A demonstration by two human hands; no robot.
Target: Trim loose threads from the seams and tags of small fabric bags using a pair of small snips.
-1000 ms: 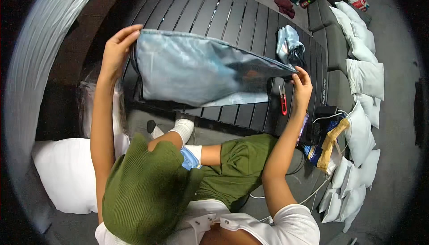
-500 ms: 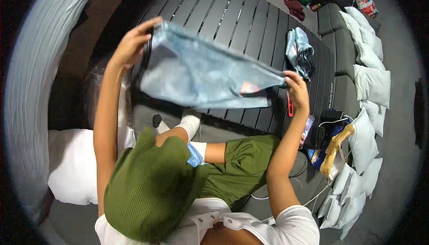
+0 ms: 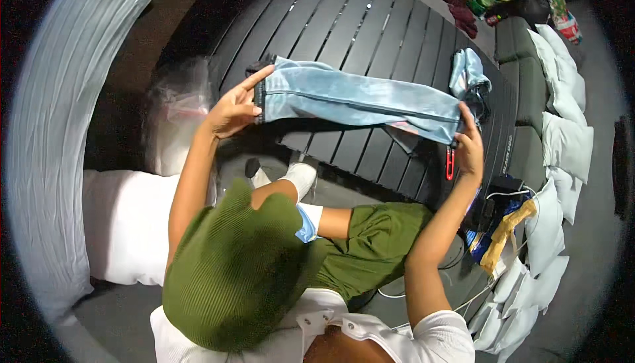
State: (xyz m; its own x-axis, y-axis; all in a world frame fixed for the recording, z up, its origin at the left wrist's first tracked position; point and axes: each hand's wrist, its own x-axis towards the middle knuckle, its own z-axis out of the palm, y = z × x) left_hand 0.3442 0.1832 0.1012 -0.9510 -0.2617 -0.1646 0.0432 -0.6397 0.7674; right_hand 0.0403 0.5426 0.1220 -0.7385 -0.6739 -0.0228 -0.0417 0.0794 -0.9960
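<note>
A pale blue, mottled piece of cloth (image 3: 360,98) with black trim is stretched sideways above the slatted table (image 3: 317,15). It looks folded into a long band; I cannot tell what garment it is. My left hand (image 3: 233,110) pinches the black-trimmed left end between thumb and fingers. My right hand (image 3: 468,144) grips the right end, fingers on top. A small pink patch shows on the lower edge, and a dark corner hangs below. Behind my right hand lies a folded blue and black cloth (image 3: 469,75). A red-handled tool (image 3: 450,163) rests beside my right wrist.
Several pale cushions (image 3: 565,131) line the grey sofa (image 3: 519,78) on the right. Cables and a blue and gold bag (image 3: 496,244) lie by my right elbow. Clear plastic bags (image 3: 178,118) and a white pillow (image 3: 129,224) are at left, near a hanging pale curtain (image 3: 49,164).
The cloth was spread wide and blurred; now it is a narrower band. Its left end has come down and toward me, and my right hand sits slightly lower. The view has shifted a little.
</note>
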